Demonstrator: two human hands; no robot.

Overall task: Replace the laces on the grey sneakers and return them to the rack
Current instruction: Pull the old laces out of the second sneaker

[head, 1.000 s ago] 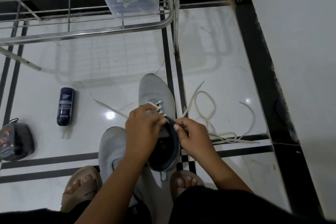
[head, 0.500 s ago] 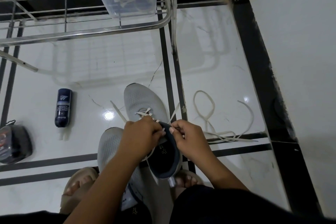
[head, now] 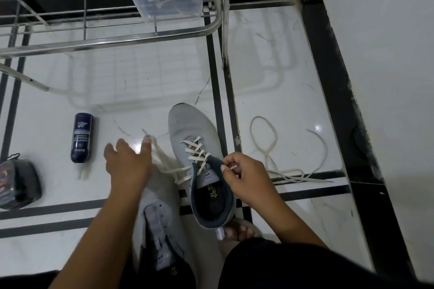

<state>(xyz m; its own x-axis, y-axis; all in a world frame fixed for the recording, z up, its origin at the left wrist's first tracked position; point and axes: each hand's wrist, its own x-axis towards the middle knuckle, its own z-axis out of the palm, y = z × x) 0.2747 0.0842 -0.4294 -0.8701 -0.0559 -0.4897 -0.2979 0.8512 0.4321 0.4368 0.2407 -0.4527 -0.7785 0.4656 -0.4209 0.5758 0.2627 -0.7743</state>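
Pulling lace (head: 164,162) out leftward now: left hand (head: 128,164) swung away from shoe (head: 197,157) since half a second ago, fingers spread, whether gripping the lace unclear. Right hand (head: 244,178) pinching other lace tip at the collar. Shoe on floor (head: 270,91), laced nearly to top. Second shoe (head: 159,213) unlaced; old lace (head: 265,143) lying right. Rack (head: 117,37) step far off.
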